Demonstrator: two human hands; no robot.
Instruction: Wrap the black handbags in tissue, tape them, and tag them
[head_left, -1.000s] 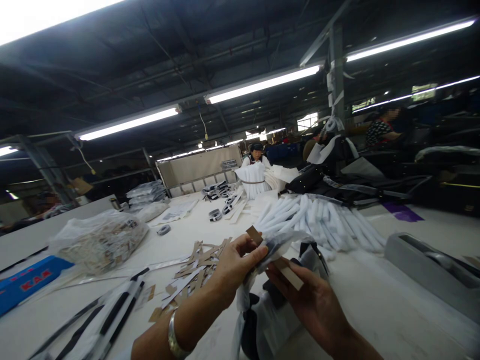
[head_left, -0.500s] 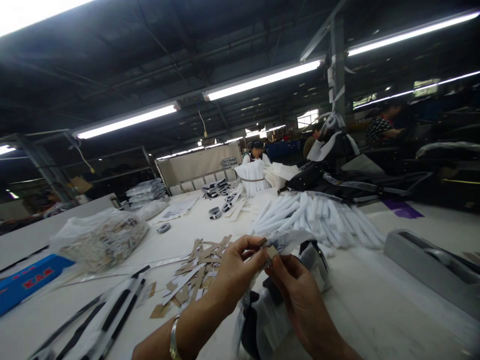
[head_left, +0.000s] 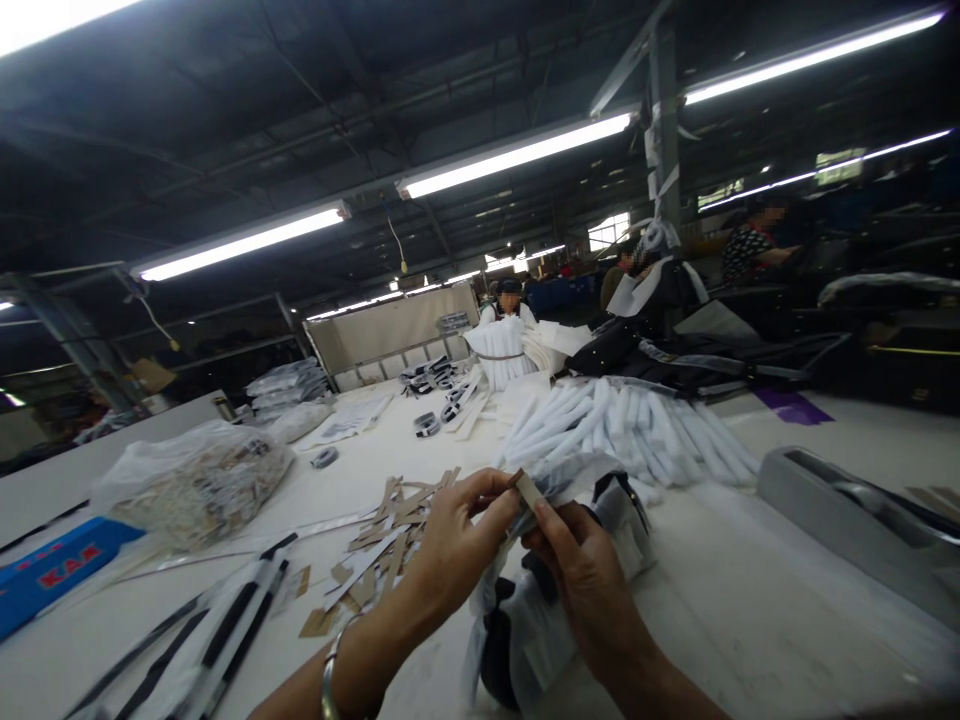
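Note:
A small strip of tan cardboard (head_left: 528,489) stands tilted between my two hands, its upper end darker brown. My left hand (head_left: 461,535) pinches it from the left, thumb and forefinger closed; a silver bangle is on that wrist. My right hand (head_left: 585,560) grips the strip's lower right part between thumb and fingers. Under and behind both hands lies a black item wrapped in clear plastic (head_left: 536,630), partly hidden by them. Just left of my left hand, loose cardboard strips (head_left: 375,560) are heaped on the white table (head_left: 420,660).
Beyond my hands lies a pile of white foam tubes (head_left: 622,430). A grey tape dispenser (head_left: 840,530) stands at right. On the left are a plastic bag of scraps (head_left: 202,480), a blue box (head_left: 67,570) and black-and-white strips (head_left: 217,630). A co-worker (head_left: 508,300) sits across the table.
The cardboard strip has been turned more upright and shows more of its length between my fingers. My hands have shifted slightly left; the view has moved a little.

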